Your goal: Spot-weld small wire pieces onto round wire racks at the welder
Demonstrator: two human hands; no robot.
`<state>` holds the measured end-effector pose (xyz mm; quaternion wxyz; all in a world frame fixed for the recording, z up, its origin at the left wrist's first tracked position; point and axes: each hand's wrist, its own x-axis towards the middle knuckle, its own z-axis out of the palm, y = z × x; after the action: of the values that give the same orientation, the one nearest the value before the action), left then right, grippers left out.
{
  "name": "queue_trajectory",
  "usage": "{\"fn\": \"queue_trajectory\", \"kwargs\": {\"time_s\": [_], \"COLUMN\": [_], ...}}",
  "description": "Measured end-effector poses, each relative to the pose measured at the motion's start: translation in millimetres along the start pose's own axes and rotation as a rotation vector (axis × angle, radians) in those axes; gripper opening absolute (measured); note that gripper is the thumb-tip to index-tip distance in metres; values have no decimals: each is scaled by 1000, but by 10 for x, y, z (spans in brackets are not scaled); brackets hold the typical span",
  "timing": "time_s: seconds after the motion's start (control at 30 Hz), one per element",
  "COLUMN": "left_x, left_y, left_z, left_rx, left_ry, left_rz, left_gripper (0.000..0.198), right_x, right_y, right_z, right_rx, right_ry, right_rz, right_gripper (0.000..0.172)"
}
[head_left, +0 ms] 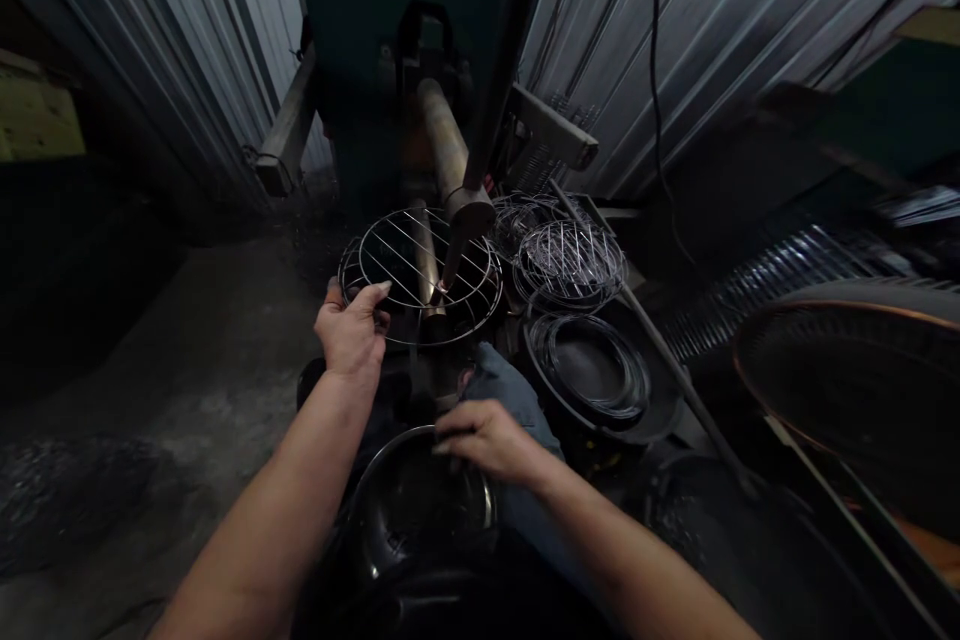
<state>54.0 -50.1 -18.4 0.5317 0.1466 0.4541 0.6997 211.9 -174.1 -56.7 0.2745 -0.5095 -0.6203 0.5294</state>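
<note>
My left hand [354, 325] grips the left edge of a round wire rack [390, 258], thumb on top and fingers beneath. The rack, two wire rings joined by parallel bars, lies level around the lower metal electrode [426, 260] of a machine. The upper electrode's thin tip [450, 265] meets or nearly meets its wires at the right. My right hand [480, 435] is over the rim of a dark, shiny round bowl [420, 500] near my lap. Its fingers are curled together; whatever they may hold is too small to make out.
Finished-looking wire racks [570, 260] are piled right of the machine. Below them, a coil of wire rings [592, 370] lies in a dark round pan. A long metal bar [675, 375] slants past it. A large round pan [862, 380] stands far right, corrugated metal wall [600, 50] behind.
</note>
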Motion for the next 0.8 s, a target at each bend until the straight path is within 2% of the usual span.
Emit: {"fn": "queue_trajectory", "kwargs": {"time_s": [0.07, 0.2, 0.27, 0.4, 0.47, 0.57, 0.7, 0.8], "left_x": [-28, -41, -43, -50, -53, -51, -36, -19], "left_y": [-29, -49, -47, -50, -52, -44, -20, -14], "left_z": [1, 3, 12, 44, 59, 71, 65, 48], "left_rx": [-3, 5, 13, 5, 13, 24, 25, 31], "left_ry": [-8, -7, -13, -24, -33, -46, -24, -29], "left_rz": [19, 39, 39, 66, 84, 108, 147, 153], "left_gripper": [50, 49, 49, 50, 48, 46, 45, 43], "right_x": [110, 346, 456, 646, 715, 783, 773, 679], "right_y": [-160, -352, -323, -160, -136, -223, -408, -460], "right_z": [-109, -214, -212, -145, -111, -85, -73, -58], "right_rx": [199, 407, 405, 238, 188, 245, 448, 506], "right_ry": [215, 390, 516, 747, 795, 809, 770, 726], "right_rz": [-35, -120, -168, -179, -175, -169, -141, -146], "right_gripper": [19, 26, 23, 18, 19, 19, 19, 19]}}
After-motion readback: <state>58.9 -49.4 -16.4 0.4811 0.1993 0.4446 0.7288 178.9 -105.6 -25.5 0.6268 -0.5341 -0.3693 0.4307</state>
